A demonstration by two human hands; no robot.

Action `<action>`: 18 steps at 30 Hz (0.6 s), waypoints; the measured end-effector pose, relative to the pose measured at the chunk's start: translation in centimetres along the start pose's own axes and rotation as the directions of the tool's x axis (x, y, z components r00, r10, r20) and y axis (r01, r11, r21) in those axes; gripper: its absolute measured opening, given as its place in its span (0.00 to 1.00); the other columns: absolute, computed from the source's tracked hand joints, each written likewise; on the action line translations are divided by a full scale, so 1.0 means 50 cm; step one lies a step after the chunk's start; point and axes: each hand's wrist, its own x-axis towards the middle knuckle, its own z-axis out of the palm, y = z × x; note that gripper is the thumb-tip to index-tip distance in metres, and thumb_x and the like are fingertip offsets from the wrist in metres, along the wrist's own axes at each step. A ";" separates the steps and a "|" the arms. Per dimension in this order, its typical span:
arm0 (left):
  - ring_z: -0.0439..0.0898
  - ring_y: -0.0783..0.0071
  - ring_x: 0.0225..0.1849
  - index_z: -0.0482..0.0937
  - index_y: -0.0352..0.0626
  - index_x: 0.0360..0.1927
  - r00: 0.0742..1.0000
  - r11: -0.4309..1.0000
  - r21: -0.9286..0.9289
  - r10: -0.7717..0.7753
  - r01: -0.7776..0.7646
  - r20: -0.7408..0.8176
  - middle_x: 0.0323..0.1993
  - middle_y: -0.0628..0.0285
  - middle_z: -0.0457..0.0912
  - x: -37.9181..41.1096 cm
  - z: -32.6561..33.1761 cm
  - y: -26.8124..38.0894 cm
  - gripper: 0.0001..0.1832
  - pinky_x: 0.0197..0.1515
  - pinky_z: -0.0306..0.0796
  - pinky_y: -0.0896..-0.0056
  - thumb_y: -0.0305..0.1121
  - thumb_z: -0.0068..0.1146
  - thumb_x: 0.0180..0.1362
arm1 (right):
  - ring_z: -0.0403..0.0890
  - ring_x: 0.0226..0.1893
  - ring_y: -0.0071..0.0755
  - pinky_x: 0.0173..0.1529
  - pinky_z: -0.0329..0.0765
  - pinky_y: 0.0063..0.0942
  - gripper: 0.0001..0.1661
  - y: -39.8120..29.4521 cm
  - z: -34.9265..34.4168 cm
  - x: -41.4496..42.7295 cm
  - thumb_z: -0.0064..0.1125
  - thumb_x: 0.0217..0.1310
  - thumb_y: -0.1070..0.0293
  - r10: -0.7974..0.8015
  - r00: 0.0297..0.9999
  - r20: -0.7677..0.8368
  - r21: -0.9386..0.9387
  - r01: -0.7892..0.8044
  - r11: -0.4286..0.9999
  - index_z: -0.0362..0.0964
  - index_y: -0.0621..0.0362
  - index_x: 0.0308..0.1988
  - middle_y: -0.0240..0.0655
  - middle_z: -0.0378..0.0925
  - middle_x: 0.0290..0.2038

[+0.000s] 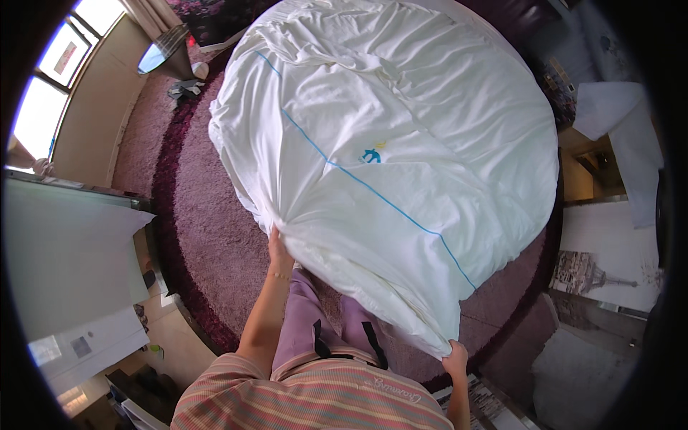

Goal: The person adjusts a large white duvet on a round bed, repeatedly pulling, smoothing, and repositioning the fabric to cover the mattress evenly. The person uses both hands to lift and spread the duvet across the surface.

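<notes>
A large white fabric bedding cover [430,199] spreads out before me over a broad rounded shape, wrinkled across most of its surface. It has a thin blue line along it and a small blue-and-yellow printed emblem. My left hand [277,248] grips a gathered part of the near left edge, where folds fan out from the grasp. Lower and to the right, my right hand [456,357] pinches the near right corner close to my waist. Between both hands, the near edge hangs in a loose, folded band in front of my legs. Whatever lies beneath the fabric is hidden.
A purple rug [209,177] with a dark border surrounds the bedding. At upper left, a grey cloth [185,89] lies near a cone-shaped object with a reflective top [164,51]. Cloth-draped furniture [70,252] stands left; a white cabinet [596,236] with a tower picture stands right.
</notes>
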 end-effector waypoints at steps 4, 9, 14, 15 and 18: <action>0.75 0.58 0.56 0.66 0.35 0.62 0.995 0.973 0.216 -0.071 0.085 -0.071 0.56 0.50 0.75 -0.241 -0.067 0.103 0.29 0.58 0.72 0.56 0.46 0.48 0.65 | 0.76 0.38 0.61 0.40 0.72 0.50 0.15 0.025 0.077 0.048 0.64 0.44 0.68 -0.026 0.997 -0.077 -0.070 0.021 0.997 0.73 0.61 0.35 0.50 0.77 0.33; 0.81 0.67 0.44 0.71 0.31 0.55 0.992 0.962 0.266 -0.024 0.056 -0.123 0.46 0.56 0.80 -0.334 -0.051 0.151 0.25 0.47 0.76 0.66 0.37 0.60 0.59 | 0.79 0.34 0.50 0.39 0.74 0.43 0.21 -0.053 0.118 0.171 0.70 0.42 0.66 -0.108 0.967 0.232 -0.011 0.113 0.994 0.71 0.61 0.37 0.42 0.77 0.31; 0.76 0.84 0.26 0.83 0.32 0.32 0.966 0.783 0.567 0.237 -0.255 0.106 0.26 0.67 0.82 -0.321 0.011 0.108 0.14 0.26 0.67 0.80 0.36 0.60 0.61 | 0.79 0.35 0.41 0.39 0.75 0.34 0.08 -0.604 0.011 0.293 0.64 0.54 0.71 -0.443 0.895 -0.054 0.495 0.410 0.766 0.73 0.61 0.34 0.40 0.77 0.32; 0.75 0.85 0.26 0.82 0.32 0.32 0.950 0.711 0.630 0.217 -0.311 0.224 0.26 0.67 0.81 -0.337 0.049 0.120 0.15 0.26 0.67 0.81 0.38 0.59 0.61 | 0.79 0.34 0.41 0.40 0.75 0.34 0.08 -0.705 -0.004 0.297 0.63 0.54 0.71 -0.496 0.864 -0.087 0.523 0.464 0.715 0.73 0.61 0.33 0.40 0.77 0.31; 0.74 0.86 0.30 0.80 0.35 0.37 0.912 0.425 0.811 0.112 -0.403 0.394 0.30 0.70 0.80 -0.301 0.006 0.085 0.11 0.29 0.68 0.79 0.35 0.59 0.62 | 0.79 0.34 0.39 0.41 0.75 0.35 0.08 -0.975 -0.006 0.291 0.63 0.54 0.69 -0.760 0.645 -0.082 0.430 0.711 0.557 0.74 0.61 0.34 0.39 0.76 0.31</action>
